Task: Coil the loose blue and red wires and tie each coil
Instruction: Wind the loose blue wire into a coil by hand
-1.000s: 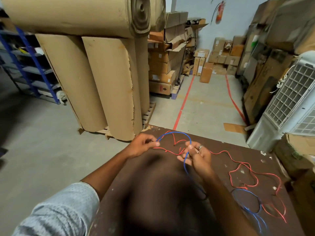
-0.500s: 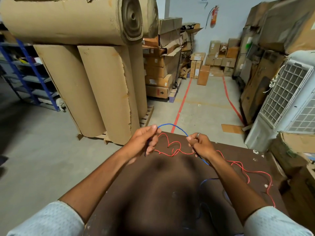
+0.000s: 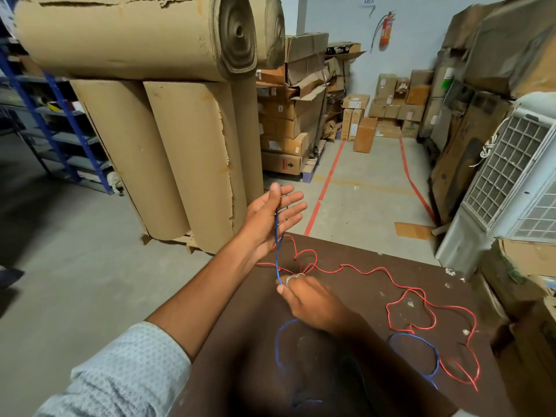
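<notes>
- Over the far left edge of the worktop [image 3: 376,299], the left hand [image 3: 268,220] was raised with its palm turned up and its fingers spread straight; the blue wire [image 3: 277,236] ran across the palm and looped over the fingers near the thumb.
- From that palm the blue wire dropped taut to the right hand [image 3: 310,299], whose grip pinched it between curled fingertips just above the dark surface; a ring showed on one finger.
- Behind the right hand the blue wire lay in loose loops on the worktop, one near the forearm and another further right.
- The red wire [image 3: 403,302] lay loose on the worktop, crossing under the taut blue strand near the right hand, then snaking right into wide loops that overlapped the right-hand blue loop.
- The worktop was dark brown, scuffed, and flecked with pale spots.
- Both arms wore pale patterned sleeves [image 3: 126,371].
- Past the worktop lay a grey concrete floor [image 3: 75,266] marked with red tape lines [image 3: 323,191].
- Large rolls of corrugated cardboard [image 3: 168,139] stood upright on a pallet at left, with more rolls laid across their tops.
- Blue metal shelving [image 3: 60,109] stood at far left.
- Stacked cardboard boxes [image 3: 288,121] lined the back and right.
- A white grilled appliance [image 3: 505,176] stood at right.
- A red fire extinguisher [image 3: 386,28] hung on the pale back wall.
</notes>
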Available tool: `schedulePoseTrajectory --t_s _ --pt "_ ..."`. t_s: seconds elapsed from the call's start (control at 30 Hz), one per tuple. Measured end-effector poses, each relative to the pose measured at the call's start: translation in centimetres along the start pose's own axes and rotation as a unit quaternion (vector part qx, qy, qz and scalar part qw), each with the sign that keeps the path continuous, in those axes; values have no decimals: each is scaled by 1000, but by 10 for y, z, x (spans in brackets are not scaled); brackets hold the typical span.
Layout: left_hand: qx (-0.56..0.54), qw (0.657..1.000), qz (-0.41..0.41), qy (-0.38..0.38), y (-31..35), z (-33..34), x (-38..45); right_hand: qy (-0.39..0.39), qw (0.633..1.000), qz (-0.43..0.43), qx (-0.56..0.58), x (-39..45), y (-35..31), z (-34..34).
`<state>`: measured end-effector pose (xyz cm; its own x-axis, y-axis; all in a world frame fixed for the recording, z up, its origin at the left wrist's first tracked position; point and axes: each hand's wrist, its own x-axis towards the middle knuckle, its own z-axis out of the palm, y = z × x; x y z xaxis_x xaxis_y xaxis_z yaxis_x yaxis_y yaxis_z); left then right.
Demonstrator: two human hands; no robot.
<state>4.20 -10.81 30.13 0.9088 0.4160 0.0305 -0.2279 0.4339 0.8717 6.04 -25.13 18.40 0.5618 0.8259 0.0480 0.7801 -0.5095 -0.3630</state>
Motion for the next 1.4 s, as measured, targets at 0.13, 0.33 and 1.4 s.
schedulePoseTrajectory --t_s 0.13,0.33,1.4 --pt "5 1000 12 18 -4 1 7 171 982 -74 -36 -26 -10 -2" --pt "38 999 -1 -8 -15 -7 11 166 977 -131 34 -49 -7 -41" --pt "-57 988 139 -16 14 22 -10 -25 842 68 534 -40 -6 3"
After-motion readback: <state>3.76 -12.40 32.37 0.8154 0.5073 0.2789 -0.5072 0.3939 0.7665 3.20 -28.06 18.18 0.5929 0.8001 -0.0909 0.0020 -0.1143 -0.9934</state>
